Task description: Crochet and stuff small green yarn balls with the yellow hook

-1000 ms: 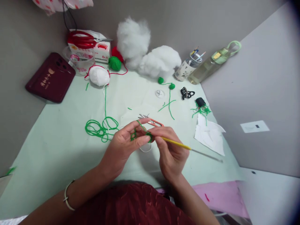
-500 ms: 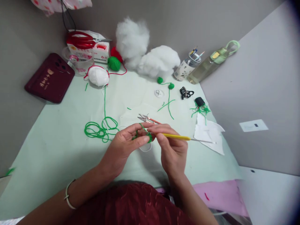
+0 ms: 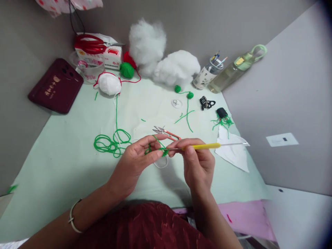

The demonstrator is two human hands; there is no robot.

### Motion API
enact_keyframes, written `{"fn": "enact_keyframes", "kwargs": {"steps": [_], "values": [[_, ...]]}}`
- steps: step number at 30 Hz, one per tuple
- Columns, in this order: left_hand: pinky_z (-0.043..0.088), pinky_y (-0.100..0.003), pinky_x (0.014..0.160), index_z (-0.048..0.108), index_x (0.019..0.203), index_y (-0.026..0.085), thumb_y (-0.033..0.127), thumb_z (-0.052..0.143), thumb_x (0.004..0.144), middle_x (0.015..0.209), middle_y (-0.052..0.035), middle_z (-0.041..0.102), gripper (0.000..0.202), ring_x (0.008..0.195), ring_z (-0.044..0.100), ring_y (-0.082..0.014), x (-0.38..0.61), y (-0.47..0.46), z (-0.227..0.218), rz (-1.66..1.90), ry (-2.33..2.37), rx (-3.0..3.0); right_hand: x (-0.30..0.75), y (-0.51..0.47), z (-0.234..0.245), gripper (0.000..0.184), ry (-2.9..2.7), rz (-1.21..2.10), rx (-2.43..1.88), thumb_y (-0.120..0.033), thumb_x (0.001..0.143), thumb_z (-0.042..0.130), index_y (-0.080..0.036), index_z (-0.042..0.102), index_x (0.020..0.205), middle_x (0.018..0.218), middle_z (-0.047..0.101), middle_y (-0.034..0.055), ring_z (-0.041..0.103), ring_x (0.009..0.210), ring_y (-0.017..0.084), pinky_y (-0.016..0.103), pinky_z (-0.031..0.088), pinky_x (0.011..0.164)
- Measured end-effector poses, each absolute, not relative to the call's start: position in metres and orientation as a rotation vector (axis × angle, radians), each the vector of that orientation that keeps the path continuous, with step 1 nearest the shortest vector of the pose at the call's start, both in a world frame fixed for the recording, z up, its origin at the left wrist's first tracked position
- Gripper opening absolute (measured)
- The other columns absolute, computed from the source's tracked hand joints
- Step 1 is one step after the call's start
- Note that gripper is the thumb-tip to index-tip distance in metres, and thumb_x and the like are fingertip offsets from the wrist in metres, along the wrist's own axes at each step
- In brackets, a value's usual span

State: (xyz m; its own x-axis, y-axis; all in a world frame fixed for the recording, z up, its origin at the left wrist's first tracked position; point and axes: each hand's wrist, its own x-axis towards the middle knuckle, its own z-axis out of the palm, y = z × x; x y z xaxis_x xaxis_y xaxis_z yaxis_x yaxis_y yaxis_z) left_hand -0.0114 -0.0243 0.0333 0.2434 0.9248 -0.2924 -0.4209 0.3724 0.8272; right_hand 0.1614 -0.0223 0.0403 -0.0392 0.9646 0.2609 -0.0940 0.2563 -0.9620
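My left hand (image 3: 137, 157) pinches a small green crochet piece (image 3: 165, 152) between thumb and fingers. Green yarn runs up over its raised index finger. In my right hand (image 3: 198, 162) is a crochet hook (image 3: 206, 146) with a yellow grip, held like a pencil. Its thin metal shaft reaches left to the green piece; the very tip is hard to make out among the stitches. A loop of white yarn (image 3: 161, 166) hangs beneath the piece. Just beyond my fingers lie thread snips (image 3: 167, 132) with orange handles, their blades apart.
Loose green yarn (image 3: 109, 143) coils at left. Behind stand a white yarn ball (image 3: 109, 84), a green ball (image 3: 127, 70), white stuffing (image 3: 176, 69), a pen cup (image 3: 206, 74) and a bottle (image 3: 230, 74). A claw clip (image 3: 206, 103) and white paper (image 3: 230, 152) lie at right.
My right hand has moved right with the hook, drawing its shaft away from the green piece and tilting it flatter. The left hand stays nearly in place.
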Motion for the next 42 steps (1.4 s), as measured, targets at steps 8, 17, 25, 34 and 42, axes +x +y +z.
{"fn": "enact_keyframes", "kwargs": {"steps": [8, 17, 25, 34, 42], "values": [[0.042, -0.024, 0.087, 0.079, 0.117, 0.038, 0.024, 0.076, 0.09, 0.091, 0.0034, 0.058, 0.03, 0.091, 0.054, -0.0125, -0.012, -0.025, 0.033, 1.057, 0.957, 0.799, 0.161, -0.029, 0.043, 0.024, -1.527, 0.785, -0.941, -0.015, 0.104, 0.052, -0.024, 0.074, 0.111, 0.1, 0.078, 0.0039, 0.073, 0.082, 0.017, 0.035, 0.061, 0.075], [0.044, -0.025, 0.083, 0.082, 0.11, 0.036, 0.016, 0.074, 0.087, 0.09, 0.0023, 0.062, 0.031, 0.092, 0.057, -0.014, -0.011, -0.023, 0.033, 1.104, 1.032, 0.883, 0.163, -0.028, 0.039, 0.026, -1.676, 0.647, -0.898, -0.011, 0.103, 0.052, -0.024, 0.07, 0.116, 0.103, 0.078, 0.0053, 0.074, 0.091, 0.019, 0.038, 0.062, 0.078], [0.045, -0.023, 0.082, 0.078, 0.123, 0.035, 0.023, 0.084, 0.083, 0.082, 0.0045, 0.06, 0.043, 0.079, 0.055, -0.0103, -0.005, -0.026, 0.034, 1.081, 0.912, 0.614, 0.16, -0.031, 0.032, 0.034, -2.016, 0.114, -0.935, -0.006, 0.096, 0.062, -0.025, 0.072, 0.122, 0.109, 0.076, 0.0082, 0.073, 0.1, 0.021, 0.034, 0.063, 0.08], [0.048, -0.025, 0.089, 0.077, 0.125, 0.028, 0.022, 0.076, 0.089, 0.094, 0.0001, 0.071, 0.036, 0.092, 0.062, -0.0131, -0.01, -0.018, 0.033, 0.995, 0.723, 0.484, 0.154, -0.022, 0.037, 0.022, -1.41, 0.773, -0.928, -0.018, 0.103, 0.056, -0.024, 0.077, 0.104, 0.087, 0.074, 0.0026, 0.067, 0.069, 0.015, 0.035, 0.058, 0.067], [0.047, -0.021, 0.087, 0.078, 0.121, 0.033, 0.023, 0.083, 0.086, 0.089, 0.004, 0.071, 0.037, 0.088, 0.064, -0.0101, -0.003, -0.024, 0.03, 1.084, 0.779, 0.553, 0.145, -0.026, 0.031, 0.031, -1.642, 0.487, -0.983, -0.008, 0.097, 0.063, -0.029, 0.078, 0.114, 0.099, 0.077, 0.0038, 0.073, 0.09, 0.019, 0.034, 0.063, 0.075]]}}
